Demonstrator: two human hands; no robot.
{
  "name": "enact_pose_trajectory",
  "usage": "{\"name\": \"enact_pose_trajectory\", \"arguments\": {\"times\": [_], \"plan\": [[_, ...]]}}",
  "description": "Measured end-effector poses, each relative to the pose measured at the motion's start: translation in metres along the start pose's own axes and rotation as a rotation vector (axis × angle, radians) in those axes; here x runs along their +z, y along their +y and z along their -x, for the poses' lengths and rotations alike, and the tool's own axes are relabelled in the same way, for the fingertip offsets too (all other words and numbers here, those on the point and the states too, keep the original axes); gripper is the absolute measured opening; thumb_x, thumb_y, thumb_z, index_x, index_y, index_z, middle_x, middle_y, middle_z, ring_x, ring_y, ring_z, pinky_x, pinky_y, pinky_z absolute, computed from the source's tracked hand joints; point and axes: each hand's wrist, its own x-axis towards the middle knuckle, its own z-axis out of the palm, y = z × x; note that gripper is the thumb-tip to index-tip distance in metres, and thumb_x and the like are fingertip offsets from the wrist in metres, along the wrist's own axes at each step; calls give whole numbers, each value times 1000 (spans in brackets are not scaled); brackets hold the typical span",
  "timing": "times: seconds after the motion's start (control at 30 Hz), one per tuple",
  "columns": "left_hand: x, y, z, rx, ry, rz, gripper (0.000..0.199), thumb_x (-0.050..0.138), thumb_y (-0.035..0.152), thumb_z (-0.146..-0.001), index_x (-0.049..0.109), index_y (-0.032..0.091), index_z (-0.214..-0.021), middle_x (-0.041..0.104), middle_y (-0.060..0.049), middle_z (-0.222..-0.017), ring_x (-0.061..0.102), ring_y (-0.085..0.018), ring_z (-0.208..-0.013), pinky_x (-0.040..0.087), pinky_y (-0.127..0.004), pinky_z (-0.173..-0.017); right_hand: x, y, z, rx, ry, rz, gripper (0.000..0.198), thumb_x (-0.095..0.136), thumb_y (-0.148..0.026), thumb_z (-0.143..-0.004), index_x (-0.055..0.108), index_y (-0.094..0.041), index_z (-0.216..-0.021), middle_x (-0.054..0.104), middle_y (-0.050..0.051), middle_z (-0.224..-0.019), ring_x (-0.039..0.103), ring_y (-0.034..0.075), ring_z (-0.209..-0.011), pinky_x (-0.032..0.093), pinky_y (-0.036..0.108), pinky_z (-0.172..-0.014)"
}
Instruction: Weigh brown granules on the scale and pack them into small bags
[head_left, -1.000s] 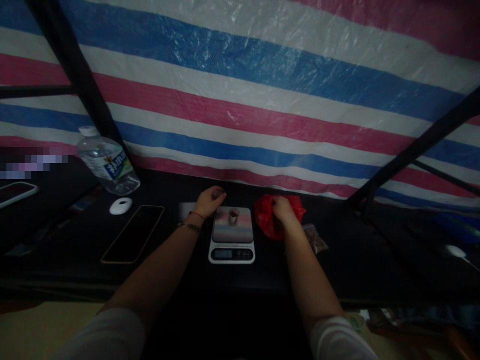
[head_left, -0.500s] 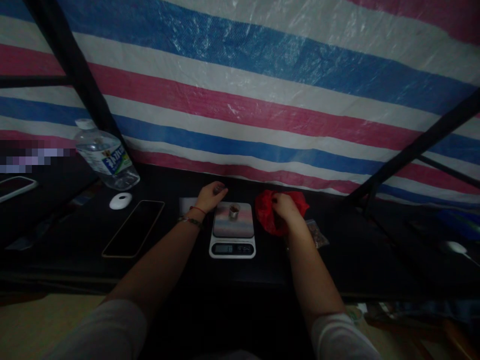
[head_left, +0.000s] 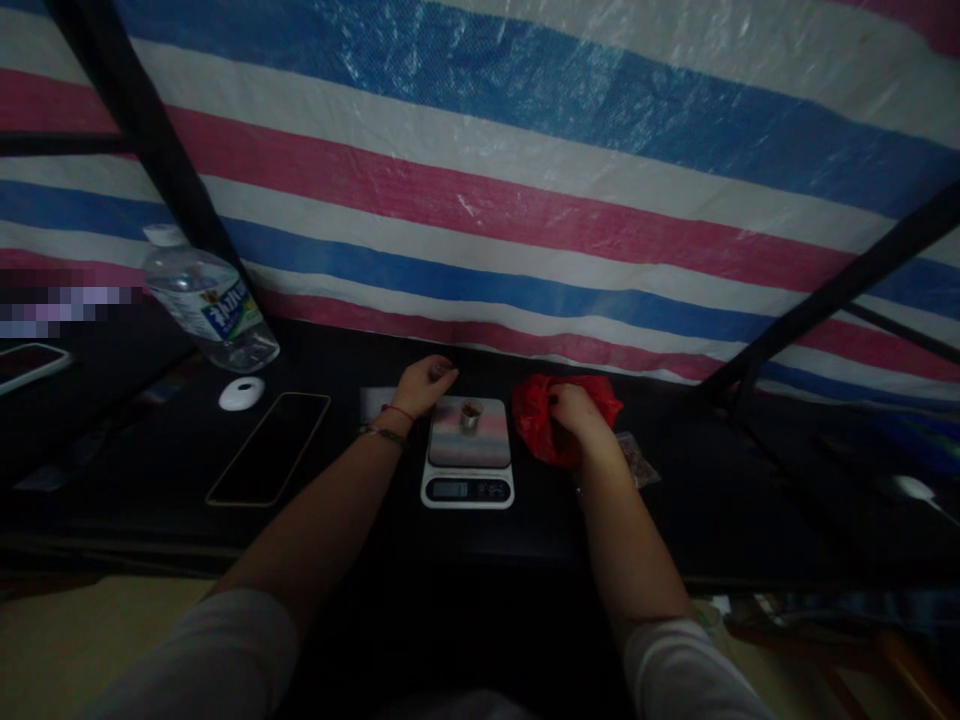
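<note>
A white kitchen scale (head_left: 469, 452) with a lit display stands in the middle of the black tabletop. On its plate sits a small round metal cup (head_left: 470, 418) with brown stuff inside. Just behind the scale's left corner, my left hand (head_left: 424, 386) is closed around a small dark, shiny piece (head_left: 441, 370), too small to name. To the right of the scale, my right hand (head_left: 576, 410) dips into a crumpled red plastic bag (head_left: 531, 425). Its fingers are curled, and the tips are hidden in the bag. A clear pouch (head_left: 637, 460) of brown bits lies beside my right forearm.
Left of the scale lie a dark phone (head_left: 271, 448) and a white oval mouse-like thing (head_left: 241, 393). Behind them stands a clear plastic bottle (head_left: 210, 300). Another phone (head_left: 30, 365) is at the far left. Dark metal bars (head_left: 142, 130) and a striped sheet (head_left: 480, 210) close off the back.
The camera view has shifted slightly. Both hands hold almost the same places, the left behind the scale and the right in the red bag.
</note>
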Motion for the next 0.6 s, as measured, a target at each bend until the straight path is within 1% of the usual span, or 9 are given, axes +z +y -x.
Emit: {"name": "enact_pose_trajectory", "arguments": {"times": [0.13,0.23,0.47,0.6], "plan": [[0,-1,0,10,8,-9,35,57,48,-80,67,19,-96,70,-6,-94,64,-20,-84,49,-30,-76,-8,0,5,-2,47,-31,32,56,-7,-75,72,-16,-101,71,10,-105,66,18,-95,44,20,-77],[1,-1,0,21,10,-6,34,57,47,-80,67,19,-96,70,-6,-93,64,-20,-84,49,-31,-76,-10,-1,7,5,57,-36,34,55,-5,-75,71,-16,-104,72,10,-105,66,18,-97,44,20,-80],[-1,1,0,14,7,0,34,57,47,-80,67,19,-96,70,-6,-93,64,-20,-84,49,-30,-77,-10,-4,6,2,21,4,33,53,-6,-78,72,-14,-103,71,12,-107,65,20,-100,45,22,-82],[-1,1,0,5,3,-3,33,57,46,-79,67,18,-96,70,-6,-91,64,-20,-82,49,-30,-75,-7,-2,4,-28,-38,-6,33,53,-5,-76,73,-15,-101,71,11,-106,65,19,-98,45,20,-80]]}}
